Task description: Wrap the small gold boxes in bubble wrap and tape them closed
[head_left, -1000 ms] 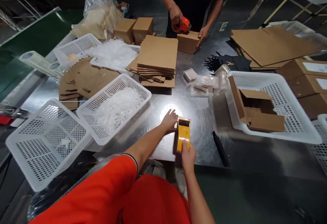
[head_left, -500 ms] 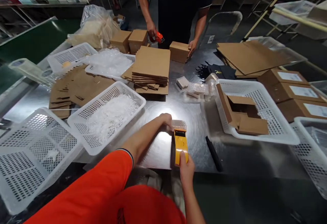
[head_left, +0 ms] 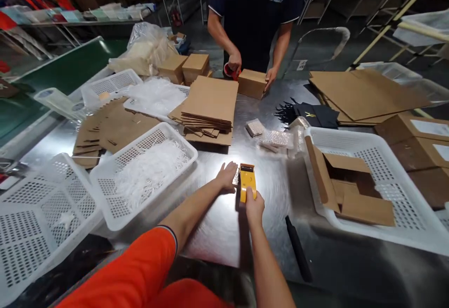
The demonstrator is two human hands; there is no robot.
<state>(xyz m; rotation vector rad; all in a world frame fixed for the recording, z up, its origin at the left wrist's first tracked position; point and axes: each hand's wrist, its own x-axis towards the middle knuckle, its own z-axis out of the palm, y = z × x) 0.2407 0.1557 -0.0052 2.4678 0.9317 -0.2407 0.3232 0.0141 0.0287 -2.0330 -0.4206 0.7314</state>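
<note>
My right hand [head_left: 254,206] grips the near end of a yellow hand-held tool [head_left: 247,181] that lies on the shiny metal table [head_left: 224,233]. My left hand [head_left: 226,177] rests flat with fingers stretched, just left of the tool's far end, over a small clear packet that is mostly hidden. Across the table a person in a dark shirt holds a small cardboard box [head_left: 251,83] with one hand and a red tape dispenser [head_left: 229,71] with the other.
A white basket of white shredded filler [head_left: 143,170] stands to the left, another white basket [head_left: 38,214] nearer. A basket with folded cardboard [head_left: 361,186] is on the right. A stack of flat cardboard [head_left: 210,104] lies ahead, bubble-wrap packets [head_left: 277,138] beside it, a black pen [head_left: 298,254] near me.
The yellow tool has slid farther from me under my right hand. My left hand went from curled on the packet to flat beside the tool. The other person moved the red dispenser to the box.
</note>
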